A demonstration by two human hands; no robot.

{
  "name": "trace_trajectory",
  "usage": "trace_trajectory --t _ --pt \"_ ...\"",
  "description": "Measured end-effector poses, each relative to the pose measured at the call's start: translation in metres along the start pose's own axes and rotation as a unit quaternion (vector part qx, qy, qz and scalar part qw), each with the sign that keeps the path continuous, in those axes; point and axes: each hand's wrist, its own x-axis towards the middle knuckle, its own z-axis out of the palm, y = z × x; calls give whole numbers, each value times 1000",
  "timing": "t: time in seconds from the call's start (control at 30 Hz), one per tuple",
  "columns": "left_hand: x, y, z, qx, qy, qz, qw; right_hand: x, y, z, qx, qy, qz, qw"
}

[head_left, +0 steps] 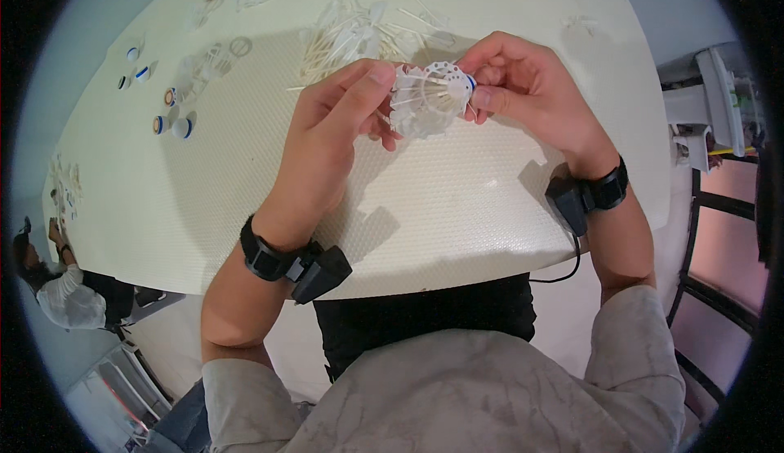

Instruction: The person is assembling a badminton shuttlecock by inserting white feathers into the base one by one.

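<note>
Over the table (457, 208) I hold a white shuttlecock (433, 100) on its side between both hands. My left hand (347, 106) pinches the feather edge at its wide left end. At the narrow right end, near a blue band, the fingers of my right hand (518, 81) are closed on it. A ring with holes shows around its thin shafts. The cork tip is mostly hidden by my right fingers. Just beyond my hands lies a loose pile of white feathers and pale shafts (367, 32).
Several round shuttlecock heads, some blue-banded (182, 129), are scattered on the left side. Translucent plastic skirts (214, 61) lie beside them. At the far left another person (73, 294) sits at the table with small parts. A cable hangs from my right wrist device (567, 204).
</note>
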Motion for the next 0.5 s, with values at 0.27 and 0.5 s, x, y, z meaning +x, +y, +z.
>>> trace_trajectory --t 0.27,0.5 --pt "-1 -1 3 -11 21 7 1000 0 2 -1 -2 -7 -5 1000" --pt "-2 2 2 30 4 1 1000 1 2 -1 -2 -9 -12 1000"
